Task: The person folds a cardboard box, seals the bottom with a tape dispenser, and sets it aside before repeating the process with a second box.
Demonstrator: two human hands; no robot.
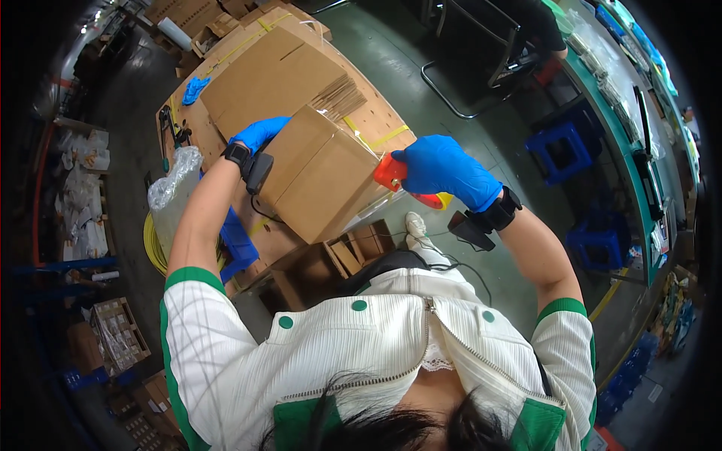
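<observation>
A closed brown cardboard box (319, 179) stands on the wooden table in front of me. My left hand (263, 133), in a blue glove, is wrapped round the box's far left edge, its fingertips partly hidden behind it. My right hand (449, 171), gloved in blue too, is closed round a red tape dispenser (390, 172). The dispenser's head is against the box's right side, near its upper corner. Part of its body and a yellow end show below my palm. Black straps with small dark devices sit on both wrists.
Flat cardboard (263, 79) lies behind the box on the table (387, 113). To the left are a crumpled blue glove (195, 90), pliers-like tools, clear plastic wrap (174, 177) and a blue bin (239, 244). Open cartons sit below. Blue stools (560, 152) and a green-topped bench stand right.
</observation>
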